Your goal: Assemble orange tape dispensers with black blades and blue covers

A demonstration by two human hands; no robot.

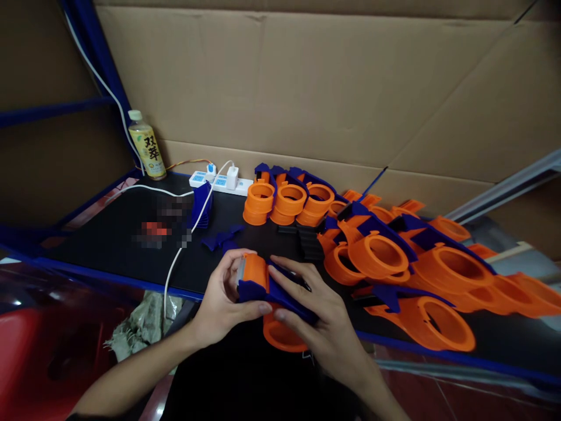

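Both hands hold an orange and dark blue tape dispenser [255,271] over the front edge of the table. My left hand [223,304] is closed around its head end, with the thumb pressed along the blue side. My right hand [313,301] grips the blue body from the other side, fingers laid along it. Below the hands hangs the dispenser's round orange ring, partly covered by the fingers. A grey strip shows at the head end, beside the left fingers. Beyond the hands lie small blue plastic pieces [222,238] and a stack of black ribbed parts [310,242].
More orange and blue tape dispensers [379,255] are piled along the right, with upright ones [289,202] at the back. A stack of blue parts [201,204], a white power strip [241,187], a cable [177,254] and a drink bottle [148,146] stand left. A red stool [26,345] is below.
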